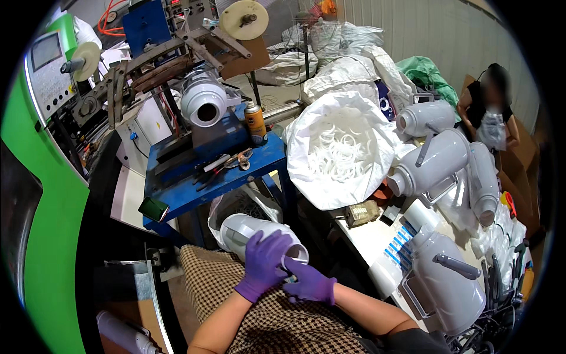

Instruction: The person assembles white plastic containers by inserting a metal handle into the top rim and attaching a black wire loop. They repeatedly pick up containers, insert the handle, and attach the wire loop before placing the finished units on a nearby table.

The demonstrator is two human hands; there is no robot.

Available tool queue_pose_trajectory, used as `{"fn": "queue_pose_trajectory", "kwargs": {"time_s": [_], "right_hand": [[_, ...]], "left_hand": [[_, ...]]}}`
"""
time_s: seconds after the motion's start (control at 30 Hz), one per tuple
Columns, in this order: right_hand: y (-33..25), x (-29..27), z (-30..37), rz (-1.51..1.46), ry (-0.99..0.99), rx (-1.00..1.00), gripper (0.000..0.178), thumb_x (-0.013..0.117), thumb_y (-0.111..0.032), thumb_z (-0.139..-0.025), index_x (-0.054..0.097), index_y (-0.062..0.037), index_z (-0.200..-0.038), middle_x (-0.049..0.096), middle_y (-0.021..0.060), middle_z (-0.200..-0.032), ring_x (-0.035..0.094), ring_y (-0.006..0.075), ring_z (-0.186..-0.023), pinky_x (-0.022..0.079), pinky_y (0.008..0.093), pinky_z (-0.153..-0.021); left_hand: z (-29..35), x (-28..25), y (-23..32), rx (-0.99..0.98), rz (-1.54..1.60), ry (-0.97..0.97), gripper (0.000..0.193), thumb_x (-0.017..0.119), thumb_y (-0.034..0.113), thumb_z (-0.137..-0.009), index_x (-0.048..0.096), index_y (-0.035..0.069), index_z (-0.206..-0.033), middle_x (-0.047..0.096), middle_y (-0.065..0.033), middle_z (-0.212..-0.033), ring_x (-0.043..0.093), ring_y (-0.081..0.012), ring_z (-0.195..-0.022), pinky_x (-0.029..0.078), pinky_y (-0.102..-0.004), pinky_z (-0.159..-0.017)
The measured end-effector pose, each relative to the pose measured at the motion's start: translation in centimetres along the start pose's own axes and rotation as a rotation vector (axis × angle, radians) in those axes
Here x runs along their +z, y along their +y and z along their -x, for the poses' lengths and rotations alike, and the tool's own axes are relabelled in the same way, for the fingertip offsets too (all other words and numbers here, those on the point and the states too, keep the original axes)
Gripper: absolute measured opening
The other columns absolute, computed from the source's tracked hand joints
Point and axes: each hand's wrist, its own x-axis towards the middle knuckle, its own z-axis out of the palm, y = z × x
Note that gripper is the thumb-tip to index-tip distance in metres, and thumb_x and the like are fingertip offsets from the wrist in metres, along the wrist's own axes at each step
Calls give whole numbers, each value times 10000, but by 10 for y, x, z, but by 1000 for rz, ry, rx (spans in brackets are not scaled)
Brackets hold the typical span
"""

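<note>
A pale grey plastic thermos jug body (pixel 240 231) lies on its side over my lap, its open end towards the right. My left hand (pixel 266 265), in a purple glove, is wrapped over the jug near that open rim. My right hand (pixel 311 284), also gloved in purple, is at the lower edge of the rim with its fingers closed. A small bit of something shows between its fingers, too little to name. The inside of the jug is mostly hidden by my hands.
A blue bench (pixel 236 180) ahead bears a spray can (pixel 256 124), hand tools and another grey jug body (pixel 203 103). White rings fill a large white bag (pixel 300 171). Finished-looking thermos jugs (pixel 446 283) stand and lie on the right table. A person (pixel 492 112) sits far right.
</note>
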Motion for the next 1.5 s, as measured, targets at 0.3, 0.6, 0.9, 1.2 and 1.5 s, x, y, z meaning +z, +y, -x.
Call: {"fn": "queue_pose_trajectory", "kwargs": {"time_s": [0.3,0.6,0.9,1.2,1.5], "right_hand": [[-38,-165,-91,1011,747,-341,323,651,-380,-955,684,-186,-1211,683,87,-1048,691,320,-880,569,428,-756],[30,-336,-160,1687,698,284,220,602,-254,-877,785,-141,-919,613,54,-1319,587,283,-1197,508,477,-917],[-13,-96,-16,359,430,-373,87,698,-77,-937,710,-2,-894,645,24,-784,581,78,-737,476,259,-654],[21,22,22,376,80,-183,193,729,15,-774,741,-37,-960,720,175,-873,727,335,-816,576,364,-745],[33,40,27,531,119,-196,185,634,-14,-794,713,-81,-947,702,168,-963,683,375,-891,553,462,-772]], "left_hand": [[27,-45,-88,-463,342,543,839,968,281,-576,626,19,-1295,635,-157,-1312,606,-343,-1217,452,-457,-1100],[29,-110,-30,-260,171,420,760,961,326,-608,647,17,-1227,643,-164,-1301,608,-365,-1227,445,-532,-1090],[88,-39,6,-362,415,-80,685,923,359,-642,671,35,-1190,693,-164,-1187,653,-355,-1120,472,-472,-1023],[91,-19,28,-290,446,-113,749,912,278,-596,644,34,-1251,661,-152,-1266,615,-363,-1195,435,-493,-1083],[91,-10,34,-253,362,-125,720,890,282,-619,651,53,-1258,647,-134,-1306,588,-341,-1250,406,-519,-1109]]}}
